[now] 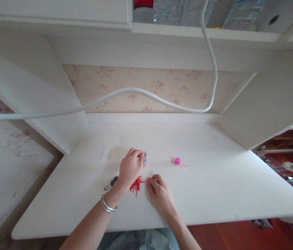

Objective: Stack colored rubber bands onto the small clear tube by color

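Note:
My left hand [130, 168], with silver bangles at the wrist, has its fingers closed at a small clear container [145, 159] of colourful bits, partly hidden behind the fingertips. Below that hand lies a loose pile of thin red bands [136, 185]. My right hand [160, 194] rests on the table just right of the pile, fingers curled and fingertips together by the end of a red strand. Whatever they pinch is too small to make out. A cluster of black bands [113, 181] lies left of my left wrist, partly covered by it.
A round pink cap [177, 161] with a thin loop lies on the white table [214, 187] to the right. A thick white cable [136, 90] hangs across the view in front of the shelf. White side panels [271, 97] flank the table, and plastic bottles [168, 12] stand in the cupboard above.

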{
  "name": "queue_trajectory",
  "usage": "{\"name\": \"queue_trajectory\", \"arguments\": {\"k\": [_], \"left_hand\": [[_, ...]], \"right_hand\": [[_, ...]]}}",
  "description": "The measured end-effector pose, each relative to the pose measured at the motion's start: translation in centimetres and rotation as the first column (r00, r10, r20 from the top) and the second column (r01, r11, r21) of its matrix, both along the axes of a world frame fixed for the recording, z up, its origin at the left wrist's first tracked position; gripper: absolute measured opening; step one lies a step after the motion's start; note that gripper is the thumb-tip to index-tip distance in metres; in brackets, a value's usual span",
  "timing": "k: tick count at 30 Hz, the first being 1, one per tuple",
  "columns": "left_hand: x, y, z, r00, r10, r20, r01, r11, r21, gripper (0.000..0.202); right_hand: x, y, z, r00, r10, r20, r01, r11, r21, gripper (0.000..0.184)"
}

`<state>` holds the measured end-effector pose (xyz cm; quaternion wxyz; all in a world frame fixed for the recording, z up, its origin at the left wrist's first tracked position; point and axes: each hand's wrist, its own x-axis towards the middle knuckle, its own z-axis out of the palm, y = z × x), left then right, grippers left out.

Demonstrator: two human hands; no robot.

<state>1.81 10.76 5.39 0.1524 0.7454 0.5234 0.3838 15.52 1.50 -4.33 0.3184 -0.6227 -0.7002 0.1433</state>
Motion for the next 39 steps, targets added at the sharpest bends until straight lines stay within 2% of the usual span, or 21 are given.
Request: {"name": "queue_trajectory", "arguments": {"k": [6,10,13,17,21,25,28,31,36,39], "left_hand": [[-0.4,-0.3,0.5,0.998,-0.004,0.068,0.003,1.0,0.02,0.023],[-1.5,-2.1,0.2,0.996,-0.016,0.084,0.016,1.0,-0.005,0.022],[-2.7,-4.5,-1.6,0.999,-0.033,0.005,0.034,0.997,-0.07,0.02],[-4.2,-8.1,-5.1,0.989,-0.046,-0.143,0.022,0.985,-0.168,0.02],[-4.8,-10.3,-7.5,0.946,0.001,-0.325,-0.083,0.968,-0.238,0.015],[-4.8,-10.9,-8.6,0.884,0.042,-0.466,-0.127,0.98,-0.152,0.015],[-4.9,-11.0,-9.0,0.871,0.033,-0.49,-0.096,0.99,-0.104,0.016],[-5.2,-11.0,-9.3,0.88,0.035,-0.474,-0.075,0.995,-0.065,0.017],[-5.3,-10.9,-9.5,0.886,0.019,-0.464,-0.053,0.997,-0.06,0.017],[-5.2,-11.0,-9.4,0.884,-0.002,-0.467,-0.029,0.998,-0.06,0.016]], "right_hand": [[0.2,0.2,0.0,1.0,0.004,0.009,-0.004,1.0,-0.008,0.029],[0.4,0.2,0.1,0.999,0.009,-0.051,-0.01,1.0,-0.016,0.03],[0.5,0.2,0.0,0.986,-0.006,-0.167,0.005,1.0,-0.006,0.03],[0.5,0.9,0.0,0.927,-0.123,-0.353,0.119,0.992,-0.034,0.031],[0.0,2.3,2.2,0.865,-0.192,-0.464,0.218,0.976,0.002,0.03],[-1.1,4.3,5.9,0.863,-0.14,-0.485,0.224,0.967,0.119,0.027],[-1.7,5.7,7.9,0.889,-0.096,-0.449,0.199,0.962,0.188,0.027],[-2.0,6.8,8.5,0.918,-0.083,-0.389,0.178,0.96,0.216,0.027],[-2.0,7.4,7.9,0.954,-0.095,-0.285,0.157,0.966,0.205,0.026],[-1.9,7.3,7.7,0.954,-0.092,-0.284,0.152,0.969,0.196,0.027]]}}
